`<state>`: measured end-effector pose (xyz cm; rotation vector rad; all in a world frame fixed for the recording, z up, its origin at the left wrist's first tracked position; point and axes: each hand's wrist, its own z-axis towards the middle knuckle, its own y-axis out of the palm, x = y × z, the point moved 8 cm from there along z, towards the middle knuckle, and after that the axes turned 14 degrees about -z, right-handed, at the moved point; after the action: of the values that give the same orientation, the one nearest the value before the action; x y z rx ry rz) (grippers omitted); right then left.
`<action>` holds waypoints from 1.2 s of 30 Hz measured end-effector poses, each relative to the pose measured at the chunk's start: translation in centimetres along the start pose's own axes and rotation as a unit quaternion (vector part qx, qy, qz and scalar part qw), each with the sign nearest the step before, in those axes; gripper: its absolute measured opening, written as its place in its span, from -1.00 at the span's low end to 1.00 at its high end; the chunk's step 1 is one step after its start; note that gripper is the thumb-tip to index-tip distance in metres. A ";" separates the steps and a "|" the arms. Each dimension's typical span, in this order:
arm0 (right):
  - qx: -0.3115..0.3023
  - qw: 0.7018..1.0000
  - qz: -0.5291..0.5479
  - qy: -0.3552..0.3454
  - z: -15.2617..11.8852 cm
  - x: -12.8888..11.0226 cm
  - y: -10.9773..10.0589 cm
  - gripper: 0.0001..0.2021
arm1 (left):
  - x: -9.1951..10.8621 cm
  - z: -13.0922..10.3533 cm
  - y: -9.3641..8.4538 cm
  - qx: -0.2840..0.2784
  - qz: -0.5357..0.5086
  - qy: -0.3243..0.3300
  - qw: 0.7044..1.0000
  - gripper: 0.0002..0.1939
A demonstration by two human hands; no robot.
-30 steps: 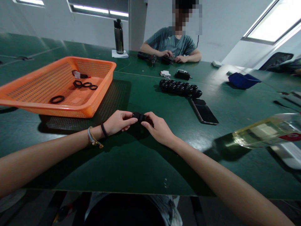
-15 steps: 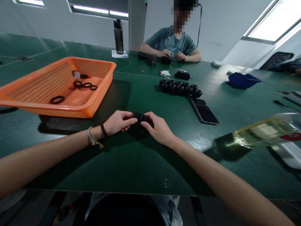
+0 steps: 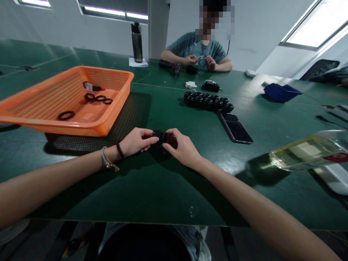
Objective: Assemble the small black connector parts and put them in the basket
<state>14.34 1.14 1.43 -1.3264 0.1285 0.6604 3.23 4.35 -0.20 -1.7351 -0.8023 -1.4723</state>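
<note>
Low over the green table [image 3: 174,203], a small black round fitting [image 3: 159,135] is held between my two hands. My left hand [image 3: 137,140] is closed, pinching its left end between thumb and fingers. From the other side, my right hand [image 3: 182,146] is closed around the right end with thumb and fingertips. Fingers partly cover the fitting, so its exact shape cannot be made out. Farther back, several glossy black round parts [image 3: 208,102] stand together in rows. To the left, an orange perforated basket [image 3: 116,108] holds several loose black rings [image 3: 66,115].
A phone [image 3: 236,127] lies right of my hands, with a bottle of yellowish liquid [image 3: 304,150] beyond it. Across the table a person [image 3: 202,49] handles a small item near a power drill [image 3: 170,66]. A dark bottle [image 3: 137,42] and blue tray [image 3: 281,92] stand farther off.
My right thumb and fingers have shifted slightly on the fitting; my left hand stays put. Across the table, the person's hands have risen slightly with a small item.
</note>
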 end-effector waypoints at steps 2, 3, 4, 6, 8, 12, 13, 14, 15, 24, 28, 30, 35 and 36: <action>0.001 1.000 0.003 -0.002 0.0 -0.1 -0.1 -0.78 | 0.0 0.0 0.0 -0.001 0.005 0.002 1.000 -0.86; 0.002 1.000 0.005 -0.001 0.0 -0.1 -0.1 -0.78 | 0.0 0.0 0.0 -0.002 0.007 0.002 1.000 -0.85; 0.002 1.000 0.006 -0.001 0.0 -0.1 -0.1 -0.78 | 0.0 0.0 0.0 -0.003 0.009 0.003 1.000 -0.85; -0.001 1.000 0.009 -0.001 0.0 -0.1 -0.1 -0.78 | 0.0 0.0 0.1 -0.005 0.010 0.004 1.000 -0.85; -0.005 1.000 0.010 -0.002 0.0 -0.1 0.0 -0.78 | 0.0 0.1 0.1 -0.007 0.007 0.005 1.000 -0.85; -0.013 1.000 0.003 0.009 0.0 0.1 0.2 -0.79 | 0.1 0.0 0.1 -0.006 0.001 0.006 1.000 -0.84; -0.014 1.000 0.002 0.010 0.0 0.1 0.2 -0.79 | 0.1 0.0 0.1 -0.006 0.000 0.006 1.000 -0.84; -0.015 1.000 0.003 0.011 0.0 0.1 0.2 -0.79 | 0.1 0.0 0.1 -0.005 -0.001 0.005 1.000 -0.84; -0.016 1.000 0.004 0.010 0.0 0.1 0.2 -0.80 | 0.1 0.0 0.1 -0.005 -0.002 0.004 1.000 -0.85; -0.023 1.000 -0.001 0.011 0.1 0.0 0.2 -0.83 | -0.1 0.0 0.1 -0.002 -0.008 -0.005 1.000 -0.85; -0.027 1.000 -0.004 0.010 0.1 0.0 0.1 -0.84 | -0.1 0.1 0.1 -0.005 -0.009 -0.006 1.000 -0.85; -0.029 1.000 -0.004 0.008 0.1 -0.1 0.1 -0.84 | -0.1 0.1 0.1 -0.005 -0.008 -0.006 1.000 -0.85; -0.035 0.999 -0.008 0.007 0.0 -0.1 0.2 -0.84 | -0.2 0.0 0.1 -0.008 -0.008 -0.006 1.000 -0.85; -0.036 0.999 -0.009 0.006 0.0 -0.1 0.2 -0.84 | -0.2 0.0 0.1 -0.008 -0.009 -0.006 1.000 -0.85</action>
<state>14.16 1.16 1.28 -1.3991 0.1043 0.6475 3.27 4.31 -0.42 -1.7547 -0.8165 -1.4837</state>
